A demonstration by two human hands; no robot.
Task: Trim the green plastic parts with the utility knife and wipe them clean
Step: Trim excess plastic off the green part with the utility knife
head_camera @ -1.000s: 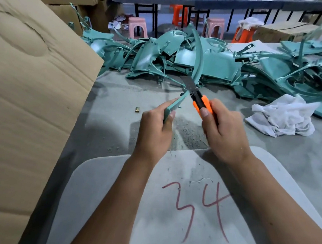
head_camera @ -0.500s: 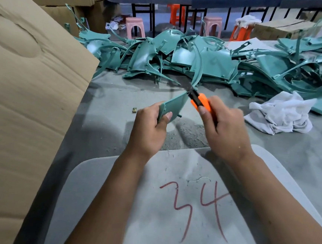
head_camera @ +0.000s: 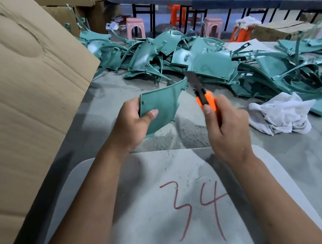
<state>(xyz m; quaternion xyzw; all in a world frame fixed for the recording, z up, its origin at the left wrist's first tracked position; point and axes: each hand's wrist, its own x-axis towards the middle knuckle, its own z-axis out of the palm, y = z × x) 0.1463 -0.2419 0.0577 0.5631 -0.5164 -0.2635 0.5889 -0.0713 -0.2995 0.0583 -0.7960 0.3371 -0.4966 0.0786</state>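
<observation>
In hands [head_camera: 130, 126]: part [head_camera: 160, 106] (knife [head_camera: 204, 97], seemingly).

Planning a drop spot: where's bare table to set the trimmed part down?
Free: grey table strip between the cardboard flap and left hand; also the board marked 34 between the forearms. Crowded: green parts pile behind, white rag at right.

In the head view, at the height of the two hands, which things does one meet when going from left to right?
Cardboard box → left hand → green plastic part it holds → utility knife → right hand → white rag.
</observation>
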